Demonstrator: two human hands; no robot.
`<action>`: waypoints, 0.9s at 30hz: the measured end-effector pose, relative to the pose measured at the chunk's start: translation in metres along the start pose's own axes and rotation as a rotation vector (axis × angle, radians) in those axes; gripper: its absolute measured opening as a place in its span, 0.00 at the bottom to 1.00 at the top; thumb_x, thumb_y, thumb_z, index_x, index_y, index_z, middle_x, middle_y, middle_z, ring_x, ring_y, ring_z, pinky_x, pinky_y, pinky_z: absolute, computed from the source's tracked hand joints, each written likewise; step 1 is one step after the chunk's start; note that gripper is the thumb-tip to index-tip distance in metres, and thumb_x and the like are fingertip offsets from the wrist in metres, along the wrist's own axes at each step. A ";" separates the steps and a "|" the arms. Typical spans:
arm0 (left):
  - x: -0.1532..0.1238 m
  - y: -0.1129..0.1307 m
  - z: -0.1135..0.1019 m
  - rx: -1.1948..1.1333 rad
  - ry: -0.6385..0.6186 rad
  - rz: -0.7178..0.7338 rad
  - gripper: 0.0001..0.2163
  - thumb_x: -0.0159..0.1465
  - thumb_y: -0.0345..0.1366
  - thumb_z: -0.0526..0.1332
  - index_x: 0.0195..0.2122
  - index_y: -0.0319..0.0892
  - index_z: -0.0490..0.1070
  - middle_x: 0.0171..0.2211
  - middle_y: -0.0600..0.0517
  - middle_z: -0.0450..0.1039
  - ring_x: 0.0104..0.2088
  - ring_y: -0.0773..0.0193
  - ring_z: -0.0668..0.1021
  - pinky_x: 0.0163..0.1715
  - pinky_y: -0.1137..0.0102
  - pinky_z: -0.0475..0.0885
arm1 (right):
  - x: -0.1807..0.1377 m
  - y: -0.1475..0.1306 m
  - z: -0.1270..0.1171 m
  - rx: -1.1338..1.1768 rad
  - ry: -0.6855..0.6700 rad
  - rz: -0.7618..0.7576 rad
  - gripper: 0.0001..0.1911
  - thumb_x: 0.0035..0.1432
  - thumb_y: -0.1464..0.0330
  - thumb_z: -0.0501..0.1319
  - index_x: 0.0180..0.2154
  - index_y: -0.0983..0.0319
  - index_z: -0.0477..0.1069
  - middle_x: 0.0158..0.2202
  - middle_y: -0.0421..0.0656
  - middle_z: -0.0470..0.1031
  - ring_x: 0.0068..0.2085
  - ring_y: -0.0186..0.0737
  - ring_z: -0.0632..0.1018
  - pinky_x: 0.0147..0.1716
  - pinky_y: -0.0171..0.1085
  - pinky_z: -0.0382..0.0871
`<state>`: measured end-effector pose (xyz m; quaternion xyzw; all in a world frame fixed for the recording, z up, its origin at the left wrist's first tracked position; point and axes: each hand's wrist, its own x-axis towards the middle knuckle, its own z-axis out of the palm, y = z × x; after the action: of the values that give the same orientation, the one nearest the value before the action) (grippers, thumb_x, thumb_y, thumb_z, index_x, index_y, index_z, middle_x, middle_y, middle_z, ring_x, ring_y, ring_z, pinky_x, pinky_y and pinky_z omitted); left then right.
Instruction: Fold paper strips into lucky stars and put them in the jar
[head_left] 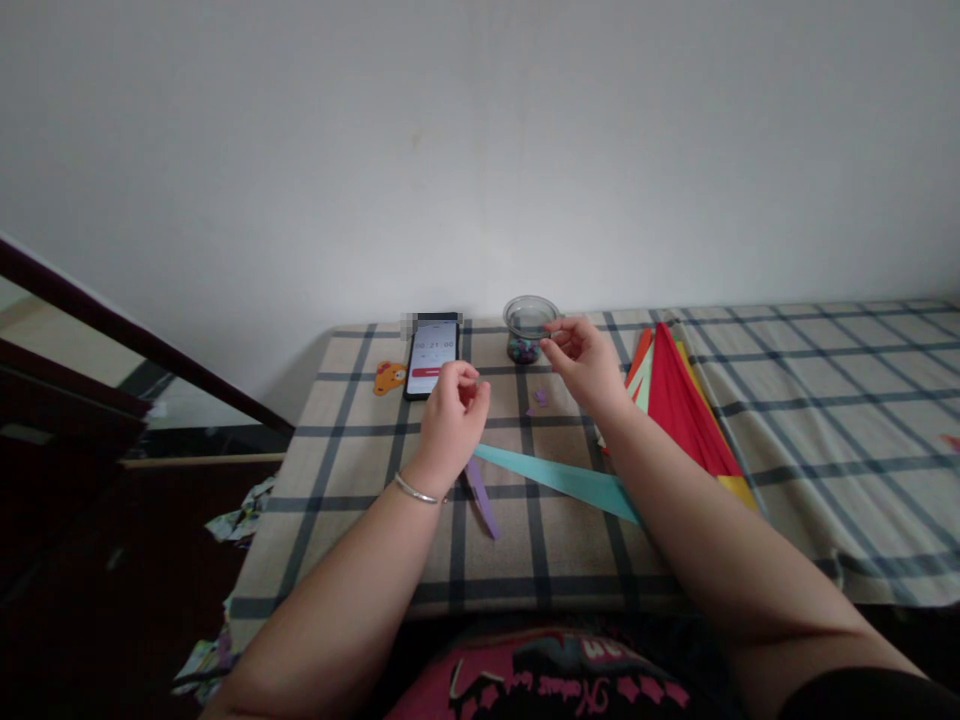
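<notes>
My left hand, with a silver bangle at the wrist, hovers over the table near the phone. Its fingers are loosely bent, the thumb stands apart from them, and I see nothing between. Beside it lie a purple paper strip and a long teal paper strip, their upper ends hidden behind the hand. At the rim of a clear plastic cup is my right hand, thumb and fingertips slightly apart with nothing visible in them. Small purple and teal pieces fill the cup's bottom. Little purple bits lie in front.
A phone showing a timer lies at the back left, beside an orange bear-shaped cutout. Red, yellow, orange and green paper strips fan out at right, partly behind my forearm. A checked cloth covers the table against the wall.
</notes>
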<state>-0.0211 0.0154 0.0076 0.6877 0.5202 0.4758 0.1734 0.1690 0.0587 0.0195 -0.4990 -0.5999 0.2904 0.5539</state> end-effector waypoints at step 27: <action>-0.002 0.005 0.000 0.404 -0.220 0.083 0.05 0.61 0.28 0.56 0.37 0.43 0.64 0.31 0.52 0.73 0.31 0.63 0.76 0.30 0.71 0.67 | -0.042 0.003 0.004 0.063 -0.306 0.194 0.11 0.53 0.61 0.60 0.34 0.62 0.69 0.27 0.39 0.71 0.27 0.33 0.71 0.28 0.34 0.64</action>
<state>-0.0185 0.0115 0.0098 0.7769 0.5542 0.2908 0.0684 0.1614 0.0224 0.0002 -0.4868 -0.6168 0.4337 0.4411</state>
